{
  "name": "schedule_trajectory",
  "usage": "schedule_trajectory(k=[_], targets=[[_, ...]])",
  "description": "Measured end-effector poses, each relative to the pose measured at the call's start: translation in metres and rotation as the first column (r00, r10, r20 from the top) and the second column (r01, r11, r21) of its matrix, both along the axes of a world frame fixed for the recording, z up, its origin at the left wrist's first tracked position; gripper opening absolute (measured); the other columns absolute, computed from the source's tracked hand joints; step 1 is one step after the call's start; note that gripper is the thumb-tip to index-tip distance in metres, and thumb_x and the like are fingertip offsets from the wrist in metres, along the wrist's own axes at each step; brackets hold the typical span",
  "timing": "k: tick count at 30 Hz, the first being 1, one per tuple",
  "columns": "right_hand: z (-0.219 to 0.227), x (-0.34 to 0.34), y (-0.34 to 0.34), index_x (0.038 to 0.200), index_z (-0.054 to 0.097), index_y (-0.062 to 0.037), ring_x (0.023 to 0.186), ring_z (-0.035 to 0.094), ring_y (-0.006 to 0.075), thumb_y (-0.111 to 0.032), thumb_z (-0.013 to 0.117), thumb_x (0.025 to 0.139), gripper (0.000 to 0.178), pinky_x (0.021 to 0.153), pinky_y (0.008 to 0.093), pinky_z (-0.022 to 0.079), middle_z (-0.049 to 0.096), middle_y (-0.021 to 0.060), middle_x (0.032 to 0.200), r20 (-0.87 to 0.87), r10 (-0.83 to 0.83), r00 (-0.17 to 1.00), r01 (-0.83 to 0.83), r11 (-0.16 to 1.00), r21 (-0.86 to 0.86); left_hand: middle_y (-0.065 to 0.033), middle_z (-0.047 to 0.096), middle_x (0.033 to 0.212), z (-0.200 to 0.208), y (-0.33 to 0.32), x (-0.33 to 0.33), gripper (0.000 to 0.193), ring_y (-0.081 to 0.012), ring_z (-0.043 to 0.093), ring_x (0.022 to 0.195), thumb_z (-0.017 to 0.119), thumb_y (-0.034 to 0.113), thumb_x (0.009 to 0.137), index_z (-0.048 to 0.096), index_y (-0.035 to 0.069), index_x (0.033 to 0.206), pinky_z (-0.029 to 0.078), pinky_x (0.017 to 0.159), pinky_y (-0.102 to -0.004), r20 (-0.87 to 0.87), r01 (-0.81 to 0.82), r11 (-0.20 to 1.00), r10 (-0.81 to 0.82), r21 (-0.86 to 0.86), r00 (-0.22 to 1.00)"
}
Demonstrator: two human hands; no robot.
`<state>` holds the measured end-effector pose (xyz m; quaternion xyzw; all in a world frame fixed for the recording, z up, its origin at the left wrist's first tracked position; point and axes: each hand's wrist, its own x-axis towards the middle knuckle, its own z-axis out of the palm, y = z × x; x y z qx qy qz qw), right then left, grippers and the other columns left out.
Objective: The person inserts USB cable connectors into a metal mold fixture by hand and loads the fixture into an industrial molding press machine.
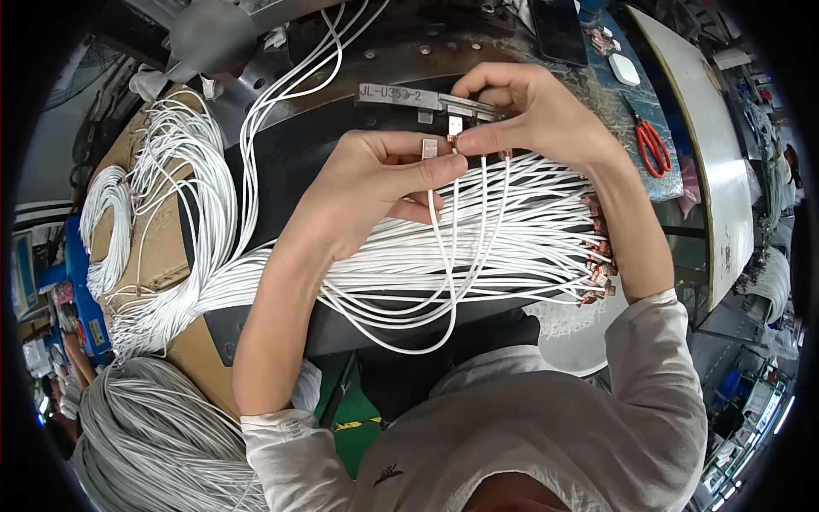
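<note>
My left hand (pixel 375 179) is closed, pinching a white USB cable whose metal plug (pixel 430 148) stands up between the thumb and fingers. Its thumb tip reaches the wire under a second USB plug (pixel 455 128), which sits at the lower edge of a grey metal bar (pixel 397 96). My right hand (pixel 533 115) is closed on the right end of that bar, with the thumb beside the second plug. Several white cables (pixel 485 200) hang below the hands; the tops of those on the right are hidden by my right fingers. Under them lies a broad bundle of white cables (pixel 401 256).
Copper-coloured cable ends (pixel 600 256) fan out at the bundle's right. Coiled white cables (pixel 183 162) lie on cardboard at the left, above a thick grey cable coil (pixel 158 435). Red-handled pliers (pixel 652 147) and a white mouse (pixel 624 69) are on the blue surface at right.
</note>
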<state>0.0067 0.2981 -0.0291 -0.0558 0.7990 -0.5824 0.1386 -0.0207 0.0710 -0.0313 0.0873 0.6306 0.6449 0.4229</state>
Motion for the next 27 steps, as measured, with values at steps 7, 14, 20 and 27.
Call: schedule_trajectory(k=[7,14,20,27], targets=[[-0.003,-0.003,0.004,0.108,0.067,0.0023,0.068,0.062,0.0065,-0.007,0.079,0.083,0.029,0.058,0.0207,0.047,0.071,0.0053,0.082,-0.028,0.025,0.999,-0.025,1.000,0.002,-0.0047,0.066,0.080,-0.002,-0.002,-0.002,0.028,-0.0097,0.063,0.067,0.075,0.023,0.090,0.073,-0.004,0.097,0.057,0.063,-0.0247,0.021,-0.042,0.998,0.041,0.053,0.999],[0.000,-0.003,0.004,0.109,0.069,0.0022,0.071,0.064,0.0064,-0.004,0.077,0.083,0.027,0.058,0.0202,0.048,0.073,0.0071,0.087,-0.016,-0.006,1.000,0.006,1.000,0.019,-0.0048,0.065,0.075,-0.003,-0.001,-0.002,0.030,-0.0101,0.063,0.067,0.076,0.026,0.090,0.074,-0.004,0.091,0.057,0.063,-0.0244,-0.021,-0.128,0.991,0.129,0.041,0.991],[0.000,-0.003,0.002,0.110,0.069,0.0037,0.074,0.067,0.0082,-0.005,0.078,0.084,0.029,0.062,0.0206,0.051,0.074,0.0086,0.088,-0.018,-0.025,1.000,0.025,1.000,0.004,-0.0042,0.065,0.073,-0.006,0.002,0.000,0.031,-0.0104,0.063,0.065,0.076,0.028,0.090,0.074,-0.003,0.088,0.057,0.063,-0.0249,-0.013,-0.075,0.997,0.075,0.032,0.997],[0.007,-0.008,0.010,0.111,0.070,0.0035,0.077,0.069,0.0127,-0.006,0.077,0.084,0.030,0.066,0.0253,0.054,0.074,0.0101,0.092,-0.003,0.043,0.999,-0.043,0.994,0.105,-0.0050,0.065,0.072,0.012,-0.013,-0.008,0.033,-0.0116,0.062,0.064,0.076,0.030,0.090,0.074,-0.003,0.087,0.054,0.059,-0.0260,-0.167,-0.125,0.985,0.105,-0.115,0.980]])
